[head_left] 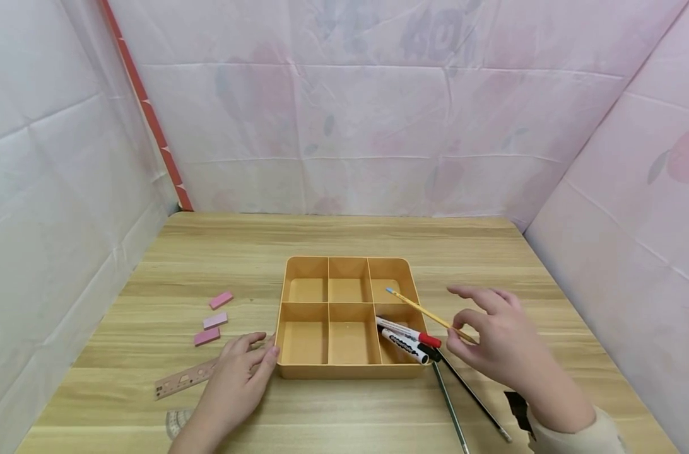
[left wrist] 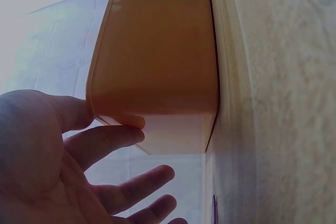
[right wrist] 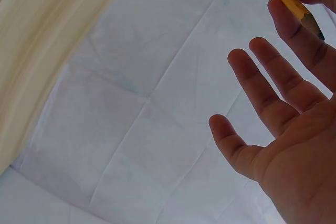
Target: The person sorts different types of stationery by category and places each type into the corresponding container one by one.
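My right hand (head_left: 494,334) pinches a yellow pencil (head_left: 421,307) between thumb and index finger near its sharpened end, the other fingers spread. The pencil's blue end points over the right side of an orange divided box (head_left: 350,372). White markers (head_left: 401,328) with red and black caps lean in the box's front right compartment, caps over the rim. At the box's front left corner, my left hand (head_left: 239,369) touches the rim with the thumb and the side wall with the index finger. In the left wrist view, its other fingers are apart from the box (left wrist: 157,51).
Three pink erasers (head_left: 207,336) lie left of the box. A ruler (head_left: 180,381) and a protractor (head_left: 176,421) are partly hidden by my left hand and forearm. A green pencil (head_left: 451,407) and a black pencil (head_left: 475,395) lie at the box's front right corner.
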{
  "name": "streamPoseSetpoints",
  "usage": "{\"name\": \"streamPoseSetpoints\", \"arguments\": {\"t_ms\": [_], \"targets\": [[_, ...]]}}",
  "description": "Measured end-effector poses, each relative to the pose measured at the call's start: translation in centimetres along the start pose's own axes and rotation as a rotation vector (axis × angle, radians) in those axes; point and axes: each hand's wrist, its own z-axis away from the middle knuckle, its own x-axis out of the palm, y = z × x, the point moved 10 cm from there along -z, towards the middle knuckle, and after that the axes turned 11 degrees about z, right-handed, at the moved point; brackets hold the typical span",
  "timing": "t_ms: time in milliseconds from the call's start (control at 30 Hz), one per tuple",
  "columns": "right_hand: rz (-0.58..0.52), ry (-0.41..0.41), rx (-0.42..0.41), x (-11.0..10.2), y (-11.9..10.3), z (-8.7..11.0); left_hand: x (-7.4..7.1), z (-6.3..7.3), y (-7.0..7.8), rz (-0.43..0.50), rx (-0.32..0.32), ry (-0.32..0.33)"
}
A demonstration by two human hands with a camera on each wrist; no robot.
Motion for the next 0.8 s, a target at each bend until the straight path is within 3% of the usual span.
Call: {"name": "streamPoseSetpoints", "arguments": {"t_ms": [333, 600, 800], "targets": [[-0.058, 0.045, -0.102, 0.9, -2.7, -1.8, 0.1, -0.1, -0.2, 0.0, -0.016, -0.011], [-0.087, 0.017, -0.157, 1.7, -4.8, -3.0, 0.1, -0.1, -0.2, 0.002, -0.025, -0.016], [-0.083, -0.049, -0.176, 2.8, -5.8, -4.0, 0.0, 0.0, 0.0, 0.004, -0.01, -0.016]]}}
